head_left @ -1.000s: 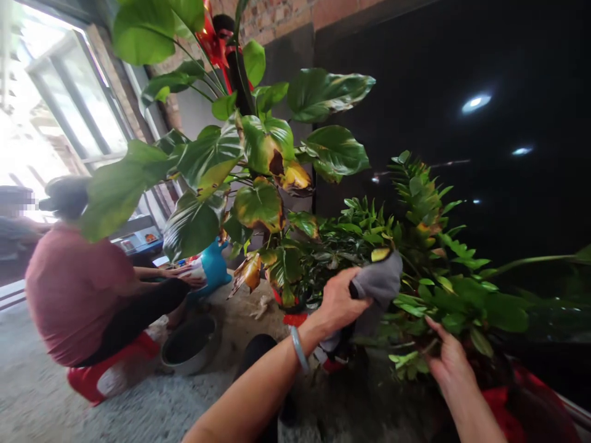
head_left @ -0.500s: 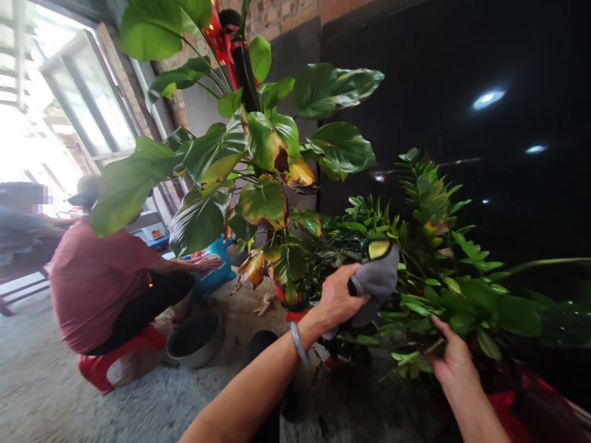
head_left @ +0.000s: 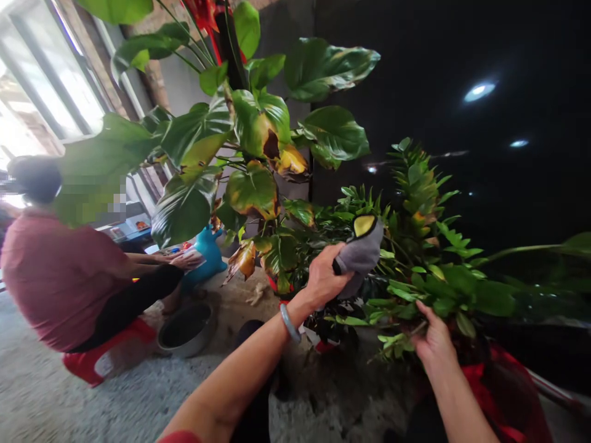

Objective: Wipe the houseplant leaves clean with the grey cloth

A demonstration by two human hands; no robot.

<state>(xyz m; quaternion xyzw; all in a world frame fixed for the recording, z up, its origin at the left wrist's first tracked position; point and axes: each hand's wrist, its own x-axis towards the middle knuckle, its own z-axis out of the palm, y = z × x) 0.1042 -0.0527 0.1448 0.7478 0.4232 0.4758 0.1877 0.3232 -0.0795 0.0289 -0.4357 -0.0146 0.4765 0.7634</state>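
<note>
left hand (head_left: 325, 277) grips grey cloth (head_left: 362, 252); rt hand (head_left: 431, 338) holds plant stem (head_left: 418, 329).

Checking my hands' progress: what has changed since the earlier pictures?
Little: the left hand and its grey cloth edged slightly up the green leafy plant. The right hand still holds a low stem; the person in red stays crouched.

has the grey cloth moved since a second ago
Yes, slightly: the grey cloth in the left hand has slid up and left, closer to the yellowed big leaf.
</note>
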